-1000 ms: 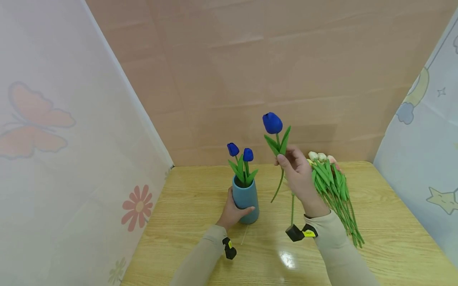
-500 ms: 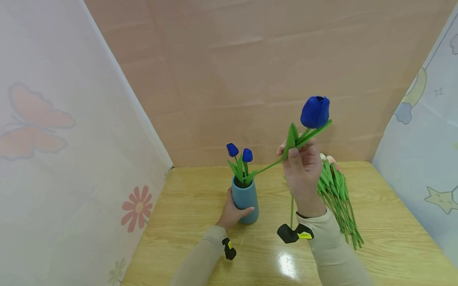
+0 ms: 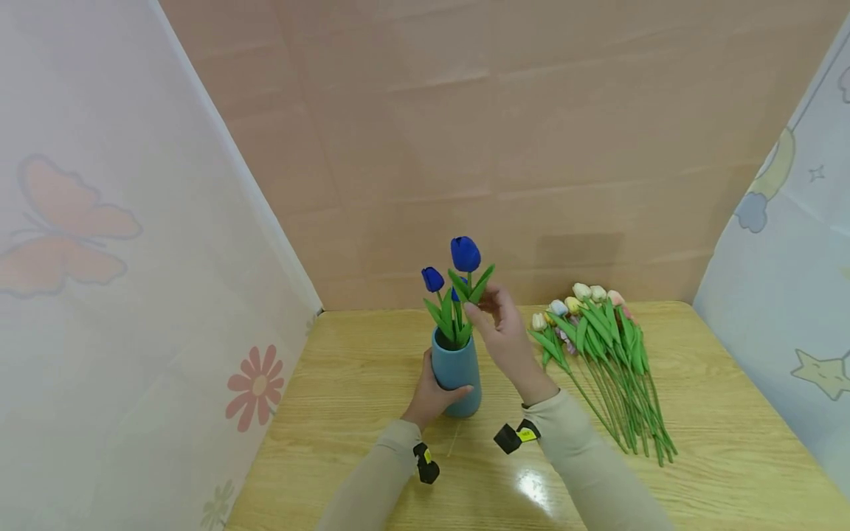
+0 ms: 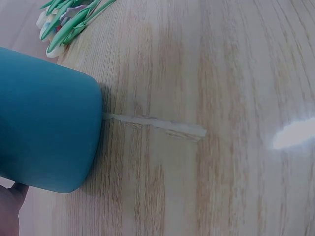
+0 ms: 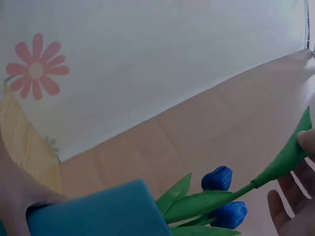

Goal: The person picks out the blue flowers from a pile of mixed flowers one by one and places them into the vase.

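A blue vase (image 3: 455,372) stands upright on the wooden table, with my left hand (image 3: 432,394) gripping its lower side. Two blue tulips (image 3: 433,279) rise from its mouth. Just above the rim, my right hand (image 3: 505,324) pinches a third blue tulip (image 3: 465,254) by its leaves and stem, thumb in front. The held tulip's bloom stands higher than the other two and partly covers one of them. In the right wrist view its stem (image 5: 243,190) runs from the fingers toward the vase mouth, where leaves hide its lower end.
To the right lies a bunch of tulips (image 3: 617,354) in white, yellow and pink, stems toward the front. A pale scratch-like strip (image 4: 157,124) marks the table (image 3: 358,369) before the vase. A printed cloth (image 3: 153,258) walls the left side.
The right hand has carried the held tulip from the right over to the vase, turning it upright, and its stem has gone down toward the mouth. The left hand keeps its place.
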### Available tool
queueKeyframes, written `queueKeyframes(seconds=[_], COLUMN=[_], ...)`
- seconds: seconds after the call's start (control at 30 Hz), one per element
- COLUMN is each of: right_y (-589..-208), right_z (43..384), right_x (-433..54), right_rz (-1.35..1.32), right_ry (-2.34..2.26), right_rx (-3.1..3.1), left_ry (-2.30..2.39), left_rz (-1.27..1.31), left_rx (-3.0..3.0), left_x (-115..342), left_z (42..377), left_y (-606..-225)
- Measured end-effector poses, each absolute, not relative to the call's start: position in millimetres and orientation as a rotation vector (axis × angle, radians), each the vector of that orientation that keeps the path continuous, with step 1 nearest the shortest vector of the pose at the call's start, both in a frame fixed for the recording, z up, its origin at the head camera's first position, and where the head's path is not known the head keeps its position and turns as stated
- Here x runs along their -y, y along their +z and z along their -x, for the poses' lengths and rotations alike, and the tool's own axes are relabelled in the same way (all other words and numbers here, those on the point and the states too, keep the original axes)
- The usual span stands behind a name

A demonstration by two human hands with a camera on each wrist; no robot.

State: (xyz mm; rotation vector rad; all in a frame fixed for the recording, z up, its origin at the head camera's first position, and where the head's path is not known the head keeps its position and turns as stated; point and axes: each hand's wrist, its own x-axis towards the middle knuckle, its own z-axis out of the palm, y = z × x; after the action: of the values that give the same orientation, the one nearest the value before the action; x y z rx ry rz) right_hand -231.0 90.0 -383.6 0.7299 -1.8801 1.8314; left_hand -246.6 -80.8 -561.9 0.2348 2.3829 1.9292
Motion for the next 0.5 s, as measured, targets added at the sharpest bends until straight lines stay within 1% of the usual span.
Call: queueKeyframes(seconds=[0.2,0.5], right_y=[-393,-415], right_z=[233,235], right_x=[-89,-83], right_rz=[-0.619,-0.606], right_ry=[1.377,0.887], right_rx=[2.192,2.242], left_ry=[1.907,1.909], left_rz=[-0.248,-0.28], left_rx=[-2.415,-2.406], left_x=[80,80], left_z=[247,245], left_y=[-564,-561])
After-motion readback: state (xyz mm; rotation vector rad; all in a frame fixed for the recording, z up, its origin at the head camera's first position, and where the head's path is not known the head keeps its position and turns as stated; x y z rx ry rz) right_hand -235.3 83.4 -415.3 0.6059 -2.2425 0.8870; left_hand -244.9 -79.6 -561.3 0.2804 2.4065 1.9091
